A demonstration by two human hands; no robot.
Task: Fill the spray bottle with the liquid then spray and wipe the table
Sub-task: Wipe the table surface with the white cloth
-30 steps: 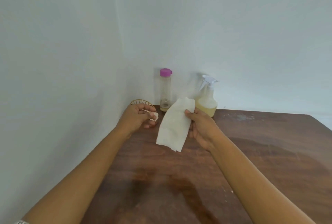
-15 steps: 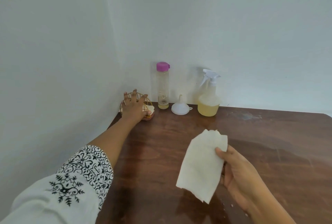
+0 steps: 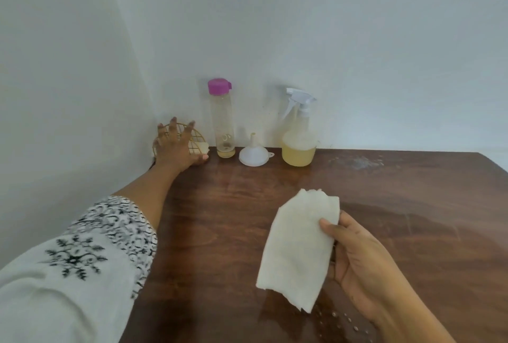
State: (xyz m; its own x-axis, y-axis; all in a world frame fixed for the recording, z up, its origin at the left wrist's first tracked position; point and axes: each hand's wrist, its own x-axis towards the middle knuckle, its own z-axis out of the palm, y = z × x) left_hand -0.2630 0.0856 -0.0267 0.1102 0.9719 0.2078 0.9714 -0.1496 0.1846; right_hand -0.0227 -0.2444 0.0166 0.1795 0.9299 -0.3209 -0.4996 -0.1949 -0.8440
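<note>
Right hand [image 3: 357, 260] pinches a white paper towel [image 3: 298, 246] lower centre-right, over the table [image 3: 384, 191]. Left hand [image 3: 176, 147], spread flat, rests on the wire napkin holder [image 3: 196, 140] left of centre. The spray bottle [image 3: 299, 136] stands upper centre, by the wall.

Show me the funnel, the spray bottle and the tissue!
funnel [image 3: 254, 156], head view, on its wide white bowl
spray bottle [image 3: 299, 150], head view, on its body, where the yellowish liquid is
tissue [image 3: 298, 243], head view, on its middle
</note>
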